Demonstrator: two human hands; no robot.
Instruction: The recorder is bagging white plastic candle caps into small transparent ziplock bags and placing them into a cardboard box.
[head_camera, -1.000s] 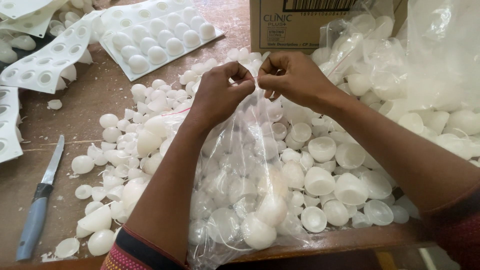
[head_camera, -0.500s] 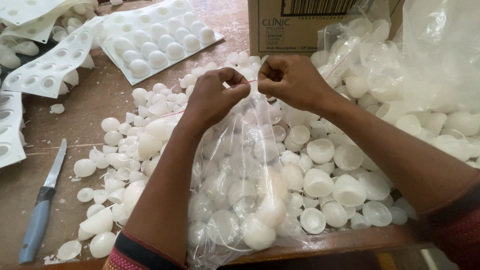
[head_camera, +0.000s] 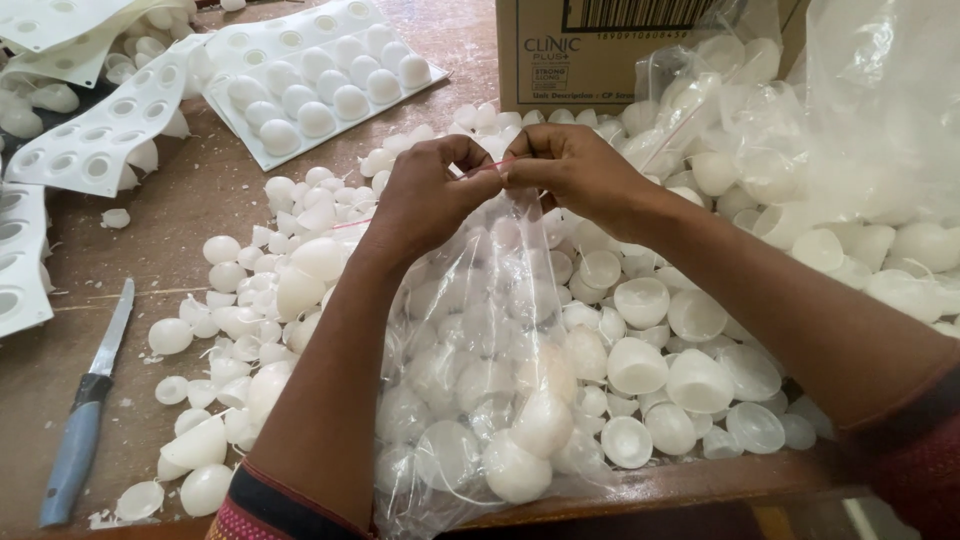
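Wooden table (head_camera: 215, 200), L hand (head_camera: 425, 200) & R hand (head_camera: 575, 170) fingers pinching clear bag (head_camera: 480, 370) top betw. them

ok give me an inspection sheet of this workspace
surface: brown wooden table, scuffed.
job's things: clear plastic bag of white half-shells, its top pinched shut.
clutter: loose white half-shells; white mould trays; blue-handled knife.
grippers: left hand and right hand both pinch the bag's top.
cables: nothing seen.
surroundings: cardboard box; more filled bags on the right.
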